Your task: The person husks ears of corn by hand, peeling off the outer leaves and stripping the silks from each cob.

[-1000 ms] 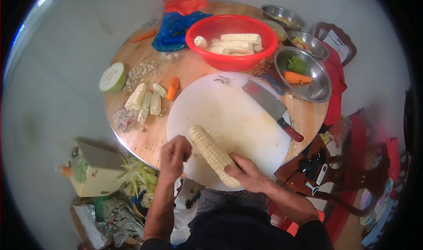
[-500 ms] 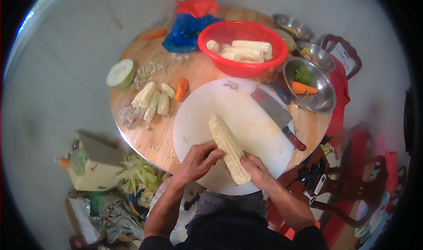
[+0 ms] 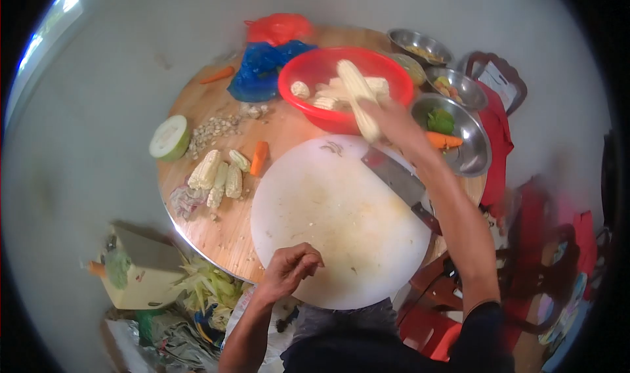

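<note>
Far left: one cut gourd (image 3: 169,138). Right of it, at least four pieces of corn (image 3: 216,188), overlapping, and one carrot piece (image 3: 260,157). Left hand (image 3: 292,268), over the near edge of one white board (image 3: 321,215): fingers loosely curled, nothing visible in them; whether the tips meet cannot be told. Far centre: one red basin (image 3: 331,121), its cobs overlapping, uncountable. One corn cob (image 3: 355,86) appears above its near rim, the right hand (image 3: 392,120) clamped round the near half. Assessed as stiff, fairly light, possibly slick, kernels bruisable; mid-length grip advised. Right: one cleaver (image 3: 397,176), three steel bowls (image 3: 474,155).
</note>
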### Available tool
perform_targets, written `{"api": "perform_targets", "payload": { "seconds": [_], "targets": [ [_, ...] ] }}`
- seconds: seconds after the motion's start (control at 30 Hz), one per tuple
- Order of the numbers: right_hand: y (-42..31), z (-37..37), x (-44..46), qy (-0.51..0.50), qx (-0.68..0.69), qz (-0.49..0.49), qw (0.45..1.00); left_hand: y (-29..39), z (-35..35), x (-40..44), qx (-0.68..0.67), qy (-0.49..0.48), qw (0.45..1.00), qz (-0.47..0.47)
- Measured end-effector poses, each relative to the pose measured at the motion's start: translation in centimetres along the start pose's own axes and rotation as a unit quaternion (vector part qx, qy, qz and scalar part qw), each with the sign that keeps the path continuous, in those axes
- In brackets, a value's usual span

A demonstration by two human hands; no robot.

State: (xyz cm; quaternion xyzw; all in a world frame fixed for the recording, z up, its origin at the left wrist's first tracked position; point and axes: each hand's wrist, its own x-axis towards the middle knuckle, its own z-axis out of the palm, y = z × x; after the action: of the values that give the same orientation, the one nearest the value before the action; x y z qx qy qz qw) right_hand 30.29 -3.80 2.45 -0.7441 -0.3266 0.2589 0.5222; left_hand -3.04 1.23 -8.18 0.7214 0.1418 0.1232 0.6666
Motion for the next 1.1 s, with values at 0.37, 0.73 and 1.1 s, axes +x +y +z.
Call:
{"api": "perform_targets", "payload": {
  "seconds": [0.37,0.73,1.1],
  "targets": [
    [-0.3,1.0,8.9,0.012,-0.071,-0.017,0.997,-5.2,-6.7,-7.1,-0.084,0.352,0.929,0.074],
    [4.9,5.5,-11.1,-0.191,-0.134,-0.133,0.963,-20.2,-16.0,-22.0,0.532,0.48,0.682,-0.148],
    [8.2,11.5,-20.9,-0.147,-0.105,-0.153,0.972,-22.2,1.1,-23.4,0.475,0.164,0.862,-0.07]
  ]
}}
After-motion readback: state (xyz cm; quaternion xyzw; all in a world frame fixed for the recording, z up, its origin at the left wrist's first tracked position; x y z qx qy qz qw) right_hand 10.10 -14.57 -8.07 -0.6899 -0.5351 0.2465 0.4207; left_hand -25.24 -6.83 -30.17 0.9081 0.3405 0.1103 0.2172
